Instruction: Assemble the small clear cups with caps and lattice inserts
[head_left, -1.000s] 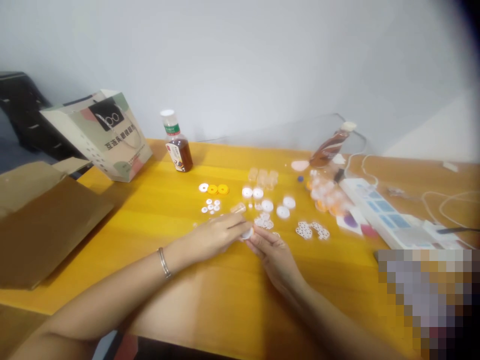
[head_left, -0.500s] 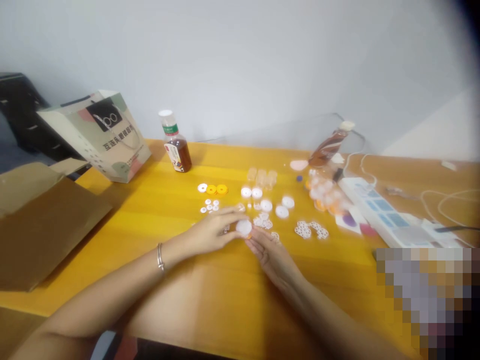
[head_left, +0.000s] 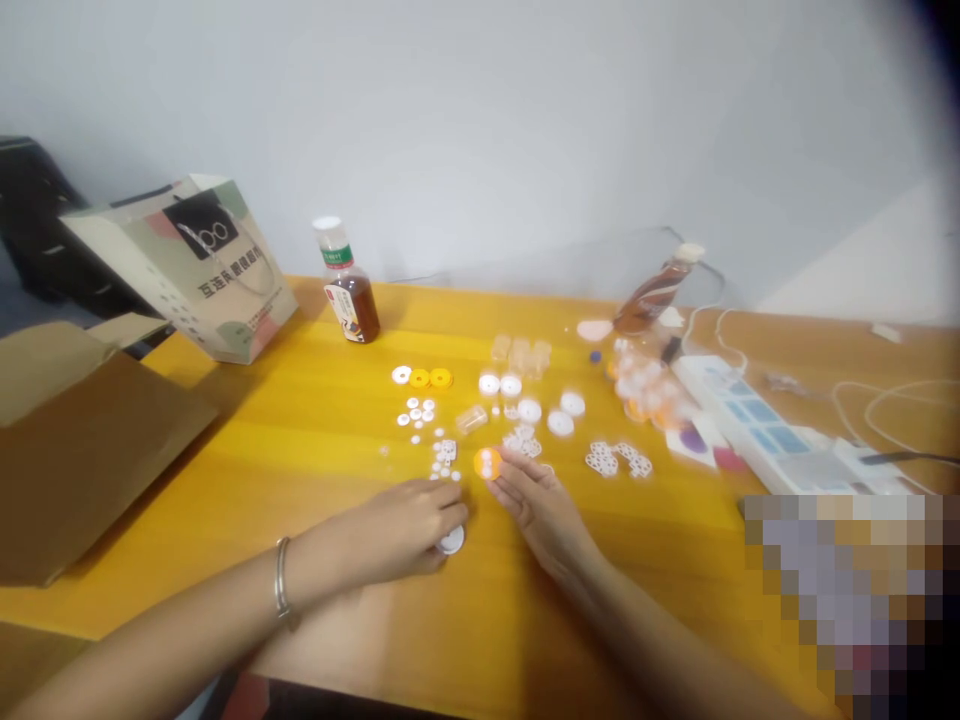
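Between the fingertips of my right hand is a small orange disc-shaped part with white pieces on its face. My left hand is lower and to the left, fingers closed on a round white disc close to the tabletop. Just beyond the hands lie a clear plastic cylinder, small white round pieces and a pile of white perforated plates. Farther back are yellow rings beside a white ring, and white wheel-like discs.
A cardboard box and a paper bag occupy the left. One bottle stands behind; another bottle leans at right. Orange-and-white parts are heaped near a long white tray and cables. More perforated plates lie nearby.
My hands have come apart. The left moved down and toward me with the white disc, uncovering the orange part's face and the clear cylinder. My right hand stayed almost in place.
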